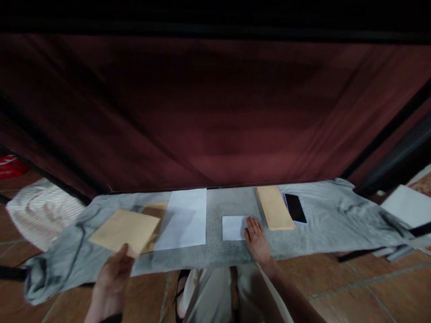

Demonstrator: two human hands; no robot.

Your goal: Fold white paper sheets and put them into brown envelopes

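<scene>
At the left of the cloth-covered surface, my left hand [116,268] pinches the near edge of a tan paper envelope [126,229], thumb on top. The envelope is raised and tilted, partly covering another brown envelope [156,211] beneath it. Right of these lies a large white sheet of paper [186,220]. My right hand [256,237] lies flat, fingers stretched, on the right edge of a small folded-looking white paper [233,228]. A stack of long brown envelopes [275,207] is just right of that hand.
A grey cloth [323,237] covers the narrow surface. A phone [295,208] lies beside the envelope stack. A dark red fabric panel [222,116] rises behind. Striped cloth [43,211] is at far left, and a white board-like object [409,206] at far right.
</scene>
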